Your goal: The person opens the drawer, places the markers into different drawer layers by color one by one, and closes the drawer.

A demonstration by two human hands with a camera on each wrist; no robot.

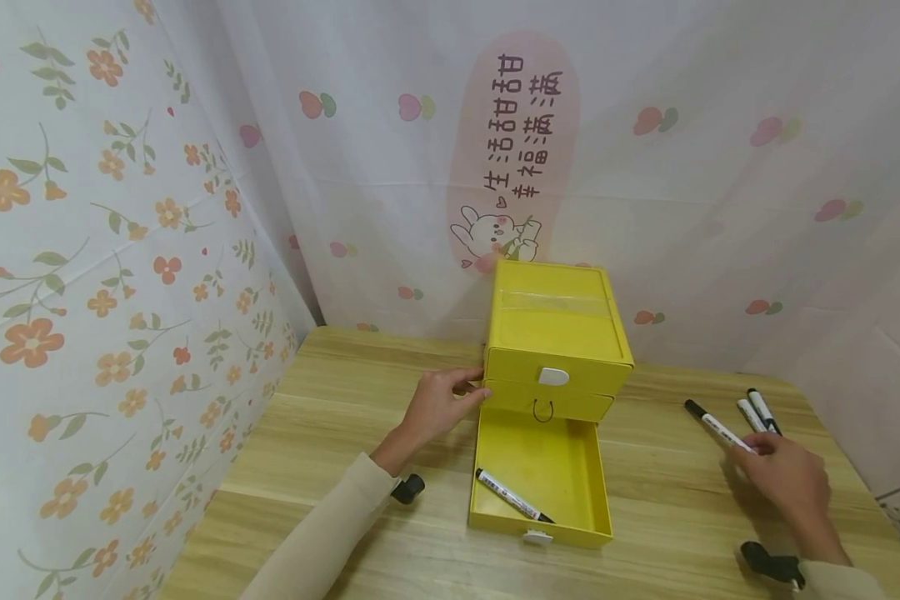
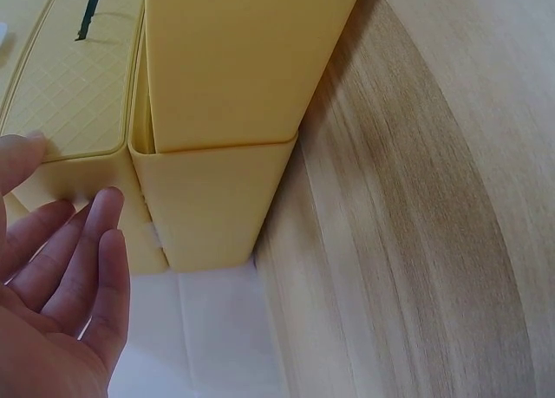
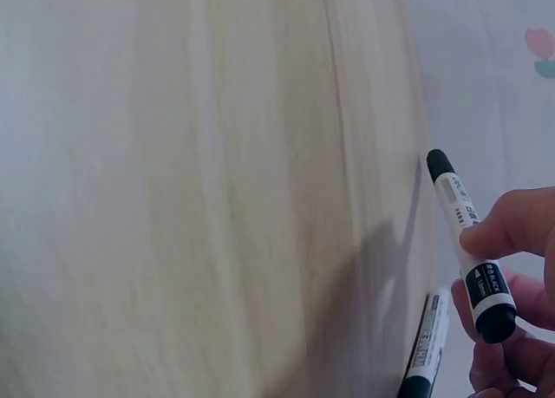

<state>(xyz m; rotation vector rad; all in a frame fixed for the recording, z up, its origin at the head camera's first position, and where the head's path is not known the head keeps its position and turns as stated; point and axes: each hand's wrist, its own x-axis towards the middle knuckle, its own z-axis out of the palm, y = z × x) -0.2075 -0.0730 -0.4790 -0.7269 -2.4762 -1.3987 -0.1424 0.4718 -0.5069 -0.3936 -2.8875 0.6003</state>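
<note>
A yellow drawer box [image 1: 562, 321] stands on the table, its bottom drawer [image 1: 543, 450] pulled out. Inside that drawer lies one white marker with black ends [image 1: 513, 497]. My left hand [image 1: 442, 406] is at the box's left front corner, fingers loosely bent. In the left wrist view its thumb [image 2: 22, 159] lies at the edge of a drawer front [image 2: 78, 86], the other fingers along the side. My right hand [image 1: 787, 475] pinches a white marker [image 1: 720, 432] between thumb and fingers, over the right of the table. In the right wrist view the held marker [image 3: 468, 229] slants.
Beyond the right hand lie two more markers [image 1: 759, 408], side by side. A white knob [image 1: 553, 377] sits on the top drawer and a black loop [image 1: 543, 411] on the middle one. Printed curtains [image 1: 390, 192] hang behind and to the left of the wooden table [image 1: 330, 375].
</note>
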